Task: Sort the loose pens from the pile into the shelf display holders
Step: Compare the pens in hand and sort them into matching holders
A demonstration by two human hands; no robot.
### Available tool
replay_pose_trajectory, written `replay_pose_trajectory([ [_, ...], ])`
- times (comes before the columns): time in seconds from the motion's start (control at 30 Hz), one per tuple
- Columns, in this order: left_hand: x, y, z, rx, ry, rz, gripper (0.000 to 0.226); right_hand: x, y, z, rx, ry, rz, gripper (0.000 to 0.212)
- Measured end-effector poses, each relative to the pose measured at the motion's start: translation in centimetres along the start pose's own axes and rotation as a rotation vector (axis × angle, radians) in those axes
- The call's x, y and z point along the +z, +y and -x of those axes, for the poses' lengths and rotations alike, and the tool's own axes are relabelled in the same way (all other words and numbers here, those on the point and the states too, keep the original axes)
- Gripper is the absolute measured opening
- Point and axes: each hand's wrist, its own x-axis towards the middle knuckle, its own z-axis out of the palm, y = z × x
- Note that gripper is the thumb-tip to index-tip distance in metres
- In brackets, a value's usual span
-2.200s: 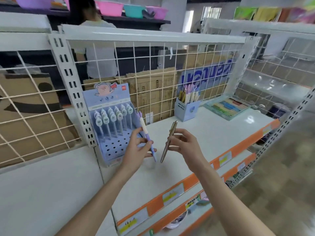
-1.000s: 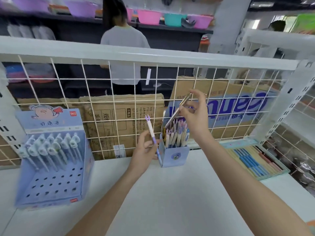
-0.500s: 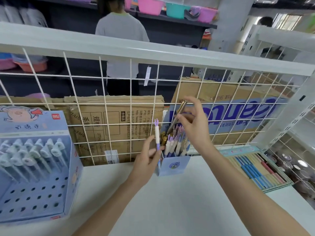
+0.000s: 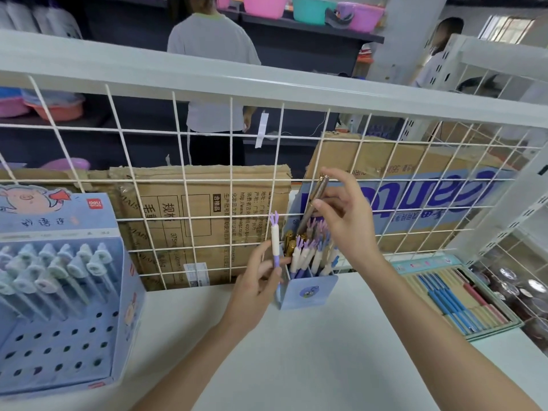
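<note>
Glossy metallic bronze pen [image 4: 315,202], matt card holder [image 4: 308,291], smooth white shelf [image 4: 311,357], painted wire grid [image 4: 178,179].

We stand before a white shelf [image 4: 296,366] backed by a white wire grid [image 4: 178,179] under a pale metal rail [image 4: 207,75]. Behind the grid we see flattened cardboard boxes [image 4: 201,212], one printed in blue. Farther back, dark shelving [image 4: 296,28] carries pink, teal and purple plastic basins [image 4: 264,4]. A person in a grey top [image 4: 213,40] stands facing it. At upper right, a bright window [image 4: 504,28] lets daylight in, beside a grey pillar [image 4: 406,34].
</note>
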Motion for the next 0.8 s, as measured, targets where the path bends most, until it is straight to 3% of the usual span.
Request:
replay_pose_trajectory([
  [0.27,-0.1,0.4,0.0,0.011,0.032,0.070,0.041,-0.6,-0.6,0.0,-0.048,-0.008,-0.054,0.050],
  [0.5,0.5,1.2,0.0,-0.020,0.067,0.047,0.042,-0.5,-0.1,0.2,-0.088,-0.086,0.055,0.054],
  [0.8,1.0,1.8,0.4,-0.028,0.130,0.039,0.041,-1.1,2.3,1.4,-0.012,-0.233,0.114,0.041],
])
